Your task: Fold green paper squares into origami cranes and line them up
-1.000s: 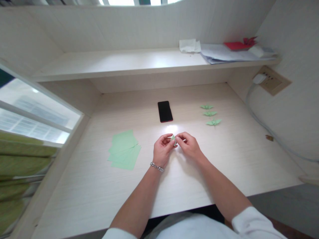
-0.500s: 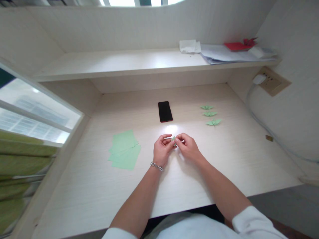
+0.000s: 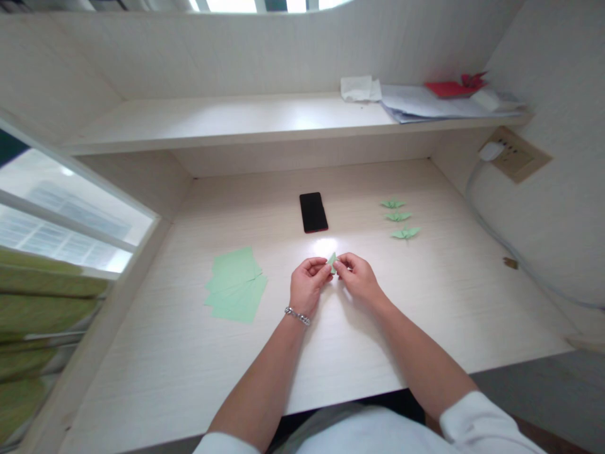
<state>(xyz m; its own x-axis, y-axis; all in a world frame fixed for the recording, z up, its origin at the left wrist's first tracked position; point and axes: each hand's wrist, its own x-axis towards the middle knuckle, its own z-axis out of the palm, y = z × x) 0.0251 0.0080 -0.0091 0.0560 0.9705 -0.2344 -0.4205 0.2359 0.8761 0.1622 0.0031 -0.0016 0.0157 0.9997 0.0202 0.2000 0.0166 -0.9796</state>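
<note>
A small folded piece of green paper (image 3: 333,261) is pinched between my two hands, just above the desk. My left hand (image 3: 309,282), with a silver bracelet at the wrist, grips its left side between thumb and fingers. From the right, my right hand (image 3: 358,277) pinches the other side. The fingertips cover part of the paper, so its exact folds cannot be made out. To the right, three folded green paper cranes (image 3: 405,233) sit in a column. On the left lies a fanned pile of flat green paper sheets (image 3: 239,287).
A black phone (image 3: 313,212) lies beyond my hands on the desk (image 3: 179,353). Above the back runs a shelf (image 3: 212,120) with tissue (image 3: 358,88), papers (image 3: 411,104) and a red folded paper (image 3: 449,89). A white cable (image 3: 494,236) hangs from the wall socket (image 3: 522,156) at right.
The folded paper has turned slightly and more of it shows between my fingertips. My left fingers have closed in a little; the other things lie where they were.
</note>
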